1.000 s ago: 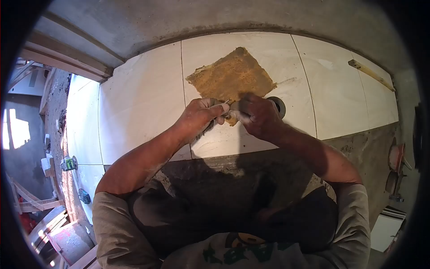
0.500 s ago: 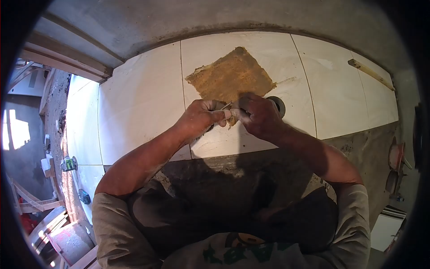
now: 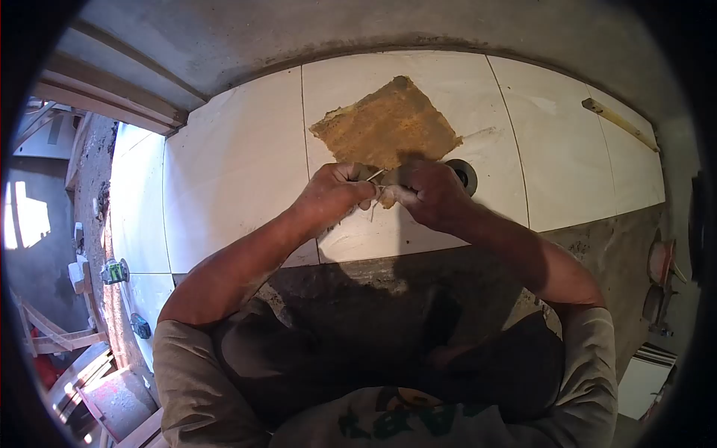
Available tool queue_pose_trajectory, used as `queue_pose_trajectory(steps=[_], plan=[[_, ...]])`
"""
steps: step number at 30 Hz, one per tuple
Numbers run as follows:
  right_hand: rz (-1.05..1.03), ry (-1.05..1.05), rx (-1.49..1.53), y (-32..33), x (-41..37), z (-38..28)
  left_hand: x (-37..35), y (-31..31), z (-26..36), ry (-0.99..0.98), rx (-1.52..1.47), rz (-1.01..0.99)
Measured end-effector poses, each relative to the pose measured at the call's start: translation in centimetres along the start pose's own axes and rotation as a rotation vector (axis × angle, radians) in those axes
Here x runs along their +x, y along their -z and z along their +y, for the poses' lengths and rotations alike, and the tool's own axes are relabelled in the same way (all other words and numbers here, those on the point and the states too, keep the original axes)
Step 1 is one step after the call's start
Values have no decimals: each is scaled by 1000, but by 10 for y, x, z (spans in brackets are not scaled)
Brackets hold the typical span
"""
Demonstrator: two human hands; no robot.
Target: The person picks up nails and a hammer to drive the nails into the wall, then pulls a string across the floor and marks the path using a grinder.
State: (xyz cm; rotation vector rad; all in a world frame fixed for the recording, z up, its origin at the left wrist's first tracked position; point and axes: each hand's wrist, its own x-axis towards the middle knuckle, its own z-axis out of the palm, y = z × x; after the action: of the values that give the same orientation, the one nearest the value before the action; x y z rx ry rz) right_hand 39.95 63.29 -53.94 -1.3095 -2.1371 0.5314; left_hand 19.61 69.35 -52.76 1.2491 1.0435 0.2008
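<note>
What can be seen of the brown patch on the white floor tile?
The brown patch is a four-cornered ochre area, grainy, with a ragged paler left edge. It lies flat on the middle white tile, one corner toward the wall. The left hand and right hand, pinching a thin strand, hide its near corner.

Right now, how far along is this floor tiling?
Done: large white glossy floor tiles lie in a row along the grey wall. In hand: the left hand and right hand pinch a thin pale strand over the brown rough patch. Left: the bare grey floor strip nearer the person shows no tiles.
</note>
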Motion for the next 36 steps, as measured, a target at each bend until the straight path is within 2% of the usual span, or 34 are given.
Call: queue_pose_trajectory(steps=[1,4,11,13,16,23,25,27,31,34,36], plan=[[29,-123,134,-2,0,1,1,1,-1,0,0,0],[0,-213,198,1,0,-2,5,5,-8,-37,-108,14],[7,-289,296,1,2,-2,3,7,-8,-55,-145,21],[-65,-378,328,5,4,-5,4,6,-9,-72,-153,28],[-77,-417,382,2,3,-3,2,3,-5,-7,-194,85],[-38,-333,383,-5,0,4,1,5,-3,36,-215,52],[-175,-468,388,4,3,-3,3,5,-7,35,-234,44],[-151,-456,400,3,2,-3,5,5,-10,-30,-208,45],[-132,-418,421,5,3,-5,1,3,-3,-40,-264,50],[-90,-370,360,2,4,-7,-2,3,3,16,-179,61],[-95,-378,402,2,7,-9,0,-1,-1,-29,-251,79]])
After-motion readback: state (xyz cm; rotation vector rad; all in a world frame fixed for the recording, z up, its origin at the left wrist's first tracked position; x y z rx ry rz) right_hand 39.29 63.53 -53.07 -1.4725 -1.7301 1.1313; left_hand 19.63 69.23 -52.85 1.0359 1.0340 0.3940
